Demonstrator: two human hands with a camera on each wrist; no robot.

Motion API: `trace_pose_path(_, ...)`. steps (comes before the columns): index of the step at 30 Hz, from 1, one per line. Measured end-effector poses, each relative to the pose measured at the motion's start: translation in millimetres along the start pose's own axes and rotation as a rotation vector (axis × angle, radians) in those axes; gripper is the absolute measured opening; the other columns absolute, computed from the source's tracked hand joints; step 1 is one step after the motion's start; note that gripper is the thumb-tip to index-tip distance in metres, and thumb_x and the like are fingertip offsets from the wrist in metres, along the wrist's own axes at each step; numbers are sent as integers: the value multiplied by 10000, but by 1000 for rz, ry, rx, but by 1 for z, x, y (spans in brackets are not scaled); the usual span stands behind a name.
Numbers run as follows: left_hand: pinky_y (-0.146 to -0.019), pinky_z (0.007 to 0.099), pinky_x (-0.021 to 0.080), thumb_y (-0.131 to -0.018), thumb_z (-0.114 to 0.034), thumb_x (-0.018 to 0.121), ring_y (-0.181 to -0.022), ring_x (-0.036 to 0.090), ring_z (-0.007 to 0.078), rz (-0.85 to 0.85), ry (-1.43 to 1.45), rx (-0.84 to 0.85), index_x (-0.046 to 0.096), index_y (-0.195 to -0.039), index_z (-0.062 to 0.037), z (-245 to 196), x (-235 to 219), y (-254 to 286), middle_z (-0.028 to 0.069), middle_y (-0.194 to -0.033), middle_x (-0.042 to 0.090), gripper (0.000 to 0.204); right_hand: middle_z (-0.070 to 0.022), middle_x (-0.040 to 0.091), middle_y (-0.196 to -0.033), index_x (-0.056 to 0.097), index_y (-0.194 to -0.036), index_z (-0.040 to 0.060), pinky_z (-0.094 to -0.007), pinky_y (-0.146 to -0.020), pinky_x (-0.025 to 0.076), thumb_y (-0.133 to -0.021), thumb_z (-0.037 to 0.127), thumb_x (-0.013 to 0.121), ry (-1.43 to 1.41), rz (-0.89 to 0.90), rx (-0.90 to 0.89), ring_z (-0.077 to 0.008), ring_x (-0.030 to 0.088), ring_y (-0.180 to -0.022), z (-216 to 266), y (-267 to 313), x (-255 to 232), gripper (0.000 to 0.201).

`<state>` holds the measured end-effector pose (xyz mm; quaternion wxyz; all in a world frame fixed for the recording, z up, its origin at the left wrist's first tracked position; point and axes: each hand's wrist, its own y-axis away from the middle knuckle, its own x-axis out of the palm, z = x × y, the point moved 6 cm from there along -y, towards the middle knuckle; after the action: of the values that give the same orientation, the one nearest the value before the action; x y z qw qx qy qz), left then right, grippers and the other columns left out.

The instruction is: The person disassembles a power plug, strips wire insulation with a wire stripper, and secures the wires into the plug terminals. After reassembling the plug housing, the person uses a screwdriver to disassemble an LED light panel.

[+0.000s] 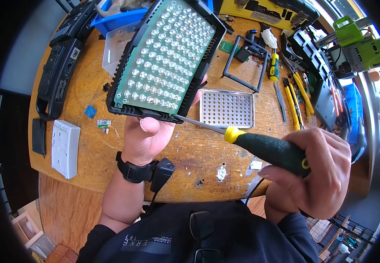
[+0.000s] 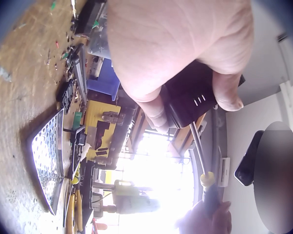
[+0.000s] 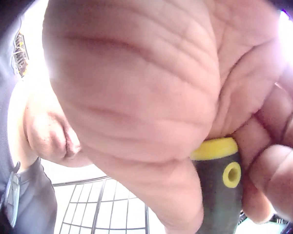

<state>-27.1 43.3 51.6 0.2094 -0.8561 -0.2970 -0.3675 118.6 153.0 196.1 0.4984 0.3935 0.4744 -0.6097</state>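
An LED light panel (image 1: 168, 61), a green board of clear LEDs in a black ribbed housing, is held tilted above the table by my left hand (image 1: 148, 133). The thumb lies at its lower edge, and fingers show behind its right side. My right hand (image 1: 323, 171) grips the dark green and yellow handle of a screwdriver (image 1: 269, 151). Its shaft points left, the tip at the housing's lower right corner. In the left wrist view the shaft meets the black housing (image 2: 185, 97). The handle's yellow-ringed end (image 3: 217, 148) shows against the right palm in the right wrist view.
A perforated silver tray (image 1: 201, 107) lies beneath, right of the panel. Further right are a black frame (image 1: 229, 59), another screwdriver (image 1: 274, 68) and yellow-handled tools (image 1: 291, 101). A white box (image 1: 65, 149) and black device (image 1: 60, 74) stand left, a blue bin (image 1: 111, 17) behind.
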Motion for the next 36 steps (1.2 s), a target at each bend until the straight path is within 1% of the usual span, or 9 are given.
trace_pose_path(5, -1047, 491, 336, -630, -226, 812, -1264, 377, 392, 98, 98, 52, 349, -1367, -113, 2, -1, 0, 150, -1370, 392, 878, -65, 517, -533, 535, -689, -7, -278, -425, 364, -661, 528, 719, 15, 19, -24, -183, 522, -432, 0, 1, 0, 566)
trace_pose_path(7, -1060, 447, 347, -554, -397, 831, -1302, 263, 451, 24, 8, 15, 239, -1409, -77, 1, 0, 1, 210, -1432, 265, 1088, -61, 500, -506, 528, -663, -6, -277, -411, 351, -668, 546, 710, 6, 18, -21, -179, 507, -410, -1, 2, 1, 582)
trace_pose_path(13, -1051, 436, 360, -582, -429, 823, -1288, 298, 444, 48, -14, -20, 247, -1403, -60, 4, 3, 1, 216, -1410, 306, 1069, -57, 496, -474, 557, -654, -28, -268, -414, 361, -687, 577, 677, -13, -144, -83, -170, 505, -397, -4, 2, -2, 617)
trace_pose_path(15, -1049, 434, 364, -599, -429, 816, -1284, 308, 440, 58, -29, -28, 252, -1400, -54, 5, 4, 1, 216, -1404, 315, 1049, -82, 549, -527, 604, -736, -69, -266, -456, 405, -708, 562, 666, -78, -346, -109, -174, 523, -430, -8, 9, -11, 634)
trace_pose_path(18, -1042, 434, 371, -643, -411, 799, -1282, 321, 430, 92, -14, -43, 267, -1392, -38, 12, 3, 3, 216, -1400, 321, 991, -183, 618, -750, 573, -980, -133, -301, -520, 453, -802, 325, 639, -72, -225, -203, -225, 595, -611, -1, 11, -32, 495)
trace_pose_path(24, -1036, 447, 359, -659, -435, 776, -1267, 353, 421, 75, -69, -91, 283, -1384, -33, 23, -8, 11, 220, -1380, 358, 965, -186, 602, -725, 581, -1031, -91, -295, -501, 447, -726, 153, 646, -76, -191, -325, -214, 571, -587, 13, 3, -25, 396)
trace_pose_path(26, -1032, 446, 357, -651, -410, 787, -1263, 360, 423, 76, -56, -112, 309, -1375, -41, 28, -16, 14, 213, -1376, 368, 942, -177, 595, -699, 596, -1027, -64, -280, -488, 439, -666, 137, 662, -73, -230, -327, -208, 567, -582, 12, 2, -21, 419)
trace_pose_path(28, -1031, 427, 346, -725, -118, 754, -1222, 438, 252, 112, 77, -66, 331, -1360, -64, 30, -23, 17, 92, -1333, 443, 765, -168, 586, -656, 615, -992, -53, -272, -473, 431, -660, 149, 661, -77, -298, -334, -198, 555, -551, 12, 2, -20, 392)
trace_pose_path(36, -1021, 398, 356, -702, -87, 772, -1217, 443, 226, 74, 101, -94, 355, -1346, -62, 26, -16, 18, 94, -1319, 461, 767, -118, 527, -558, 632, -883, -21, -262, -432, 422, -699, 193, 646, -44, -553, -297, -174, 508, -469, 18, 5, -11, 282)
